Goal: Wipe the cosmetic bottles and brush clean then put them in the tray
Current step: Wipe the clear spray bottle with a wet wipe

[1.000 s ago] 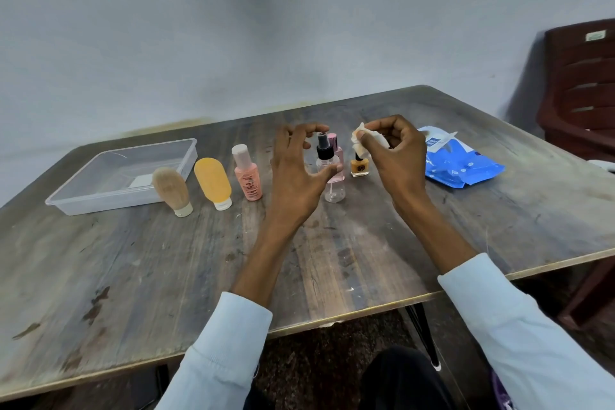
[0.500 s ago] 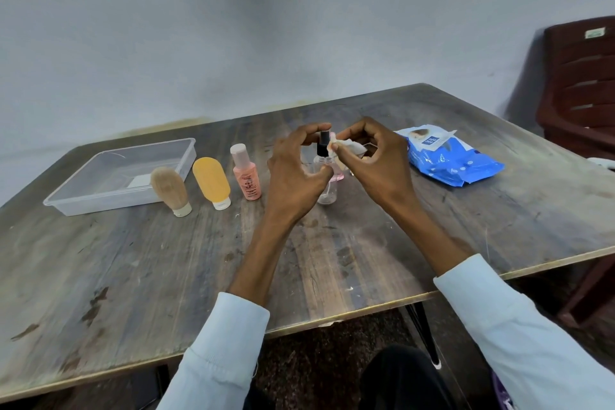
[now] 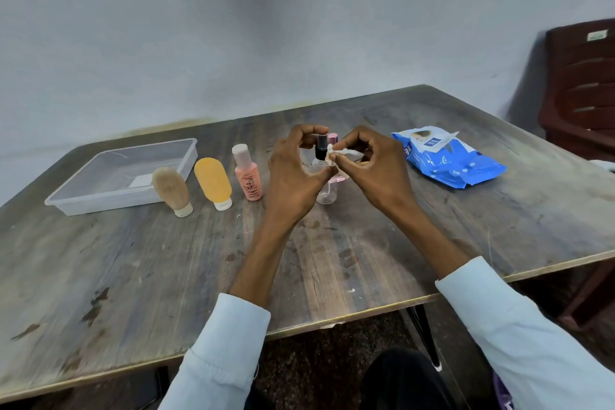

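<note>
Clear spray bottle [image 3: 326,191] stands on the counter [image 3: 166,260] — left hand [image 3: 293,173] curled round it, right hand [image 3: 372,166] pinching a white wipe [image 3: 342,153] against its black nozzle.

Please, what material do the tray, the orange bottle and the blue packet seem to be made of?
The tray looks like clear, glossy hard plastic: the table shows through its walls. The orange bottle seems soft, matte plastic or silicone, opaque with rounded edges, though the look leaves this open. The blue packet appears to be thin, shiny plastic film, since it is crumpled and reflects light.
</note>
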